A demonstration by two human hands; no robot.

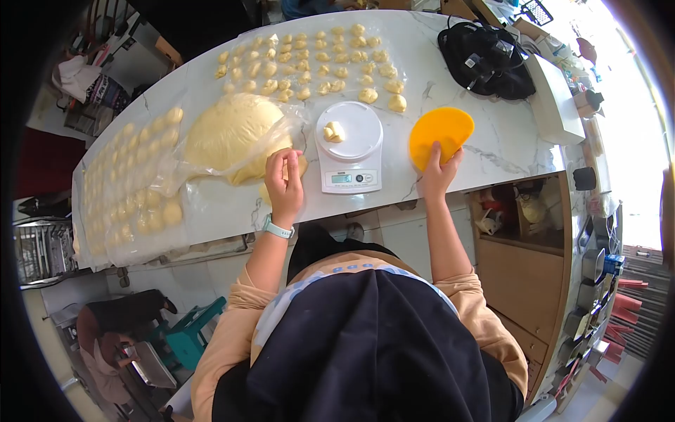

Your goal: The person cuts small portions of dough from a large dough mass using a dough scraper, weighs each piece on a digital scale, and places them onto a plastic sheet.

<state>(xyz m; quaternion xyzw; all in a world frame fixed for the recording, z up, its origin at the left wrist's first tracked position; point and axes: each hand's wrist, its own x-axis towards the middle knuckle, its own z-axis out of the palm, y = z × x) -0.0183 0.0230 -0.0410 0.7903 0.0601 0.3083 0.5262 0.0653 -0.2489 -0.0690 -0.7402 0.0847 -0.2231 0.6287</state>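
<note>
My right hand (439, 169) grips a yellow dough scraper (443, 130), thumb on its face, right of the kitchen scale (350, 155). On the scale's round plate sit small dough pieces (333, 131); the display is lit, but its digits are too small to read. My left hand (285, 184), wearing a pale watch, is closed with curled fingers at the near right edge of the big dough mass (232, 133). Whatever those fingers hold is hidden. Clear plastic sheet (292, 119) partly covers the dough, and a bit of dough shows beside my left fingers.
Rows of small dough pieces (302, 65) lie at the back of the marble table (485, 162). More dough balls (133, 176) rest under plastic on the left. A black bag (485, 60) and a white box (555, 98) stand at the right. Another person (105, 344) is at lower left.
</note>
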